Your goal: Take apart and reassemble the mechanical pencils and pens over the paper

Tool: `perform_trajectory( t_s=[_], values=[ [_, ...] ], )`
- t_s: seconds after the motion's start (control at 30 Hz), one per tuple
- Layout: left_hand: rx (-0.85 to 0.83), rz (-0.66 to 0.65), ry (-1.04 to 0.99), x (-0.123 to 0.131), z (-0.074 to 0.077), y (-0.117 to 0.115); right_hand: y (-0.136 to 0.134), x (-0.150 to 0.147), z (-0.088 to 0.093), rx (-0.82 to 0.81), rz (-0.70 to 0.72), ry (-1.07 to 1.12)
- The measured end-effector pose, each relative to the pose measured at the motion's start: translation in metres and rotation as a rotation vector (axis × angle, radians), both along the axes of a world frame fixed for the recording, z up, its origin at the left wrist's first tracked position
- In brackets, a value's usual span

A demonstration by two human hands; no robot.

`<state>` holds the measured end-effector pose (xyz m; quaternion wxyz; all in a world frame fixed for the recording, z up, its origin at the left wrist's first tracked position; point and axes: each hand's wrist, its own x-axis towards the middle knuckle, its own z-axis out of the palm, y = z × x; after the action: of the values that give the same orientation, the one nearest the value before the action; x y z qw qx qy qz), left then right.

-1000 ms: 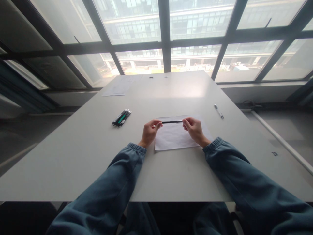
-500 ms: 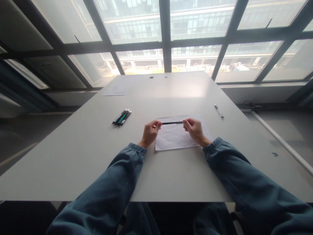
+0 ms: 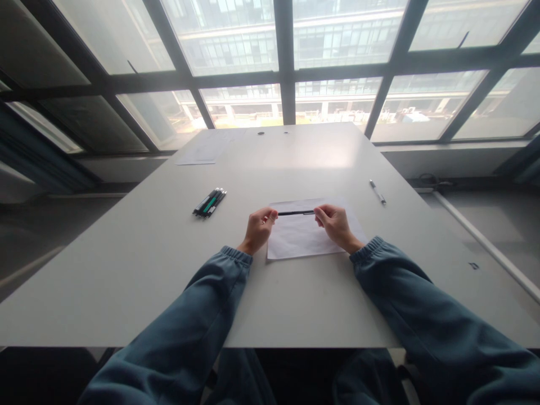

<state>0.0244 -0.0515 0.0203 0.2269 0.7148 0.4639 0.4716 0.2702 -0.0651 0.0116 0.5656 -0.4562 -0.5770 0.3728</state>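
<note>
A thin black pen (image 3: 296,213) is held level between both hands, just above a white sheet of paper (image 3: 304,236) lying on the grey table (image 3: 169,270). My left hand (image 3: 258,228) pinches the pen's left end with its fingers curled. My right hand (image 3: 335,224) pinches the right end the same way. Both wrists rest near the sheet's side edges.
A small bundle of dark pens (image 3: 210,202), one with a green part, lies to the left. A single light pen (image 3: 377,192) lies to the right. Another sheet of paper (image 3: 201,153) sits at the far left corner by the large windows.
</note>
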Motion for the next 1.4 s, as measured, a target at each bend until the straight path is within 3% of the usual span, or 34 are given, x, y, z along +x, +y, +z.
perform_trajectory(
  t_s=[1.0, 1.4],
  values=[
    [-0.078, -0.004, -0.123, 0.003, -0.003, -0.001, 0.001, -0.003, -0.005, 0.055, 0.021, -0.005],
    [-0.078, -0.058, -0.183, -0.002, -0.015, 0.008, 0.003, -0.001, -0.007, 0.056, -0.005, 0.053]
  ],
)
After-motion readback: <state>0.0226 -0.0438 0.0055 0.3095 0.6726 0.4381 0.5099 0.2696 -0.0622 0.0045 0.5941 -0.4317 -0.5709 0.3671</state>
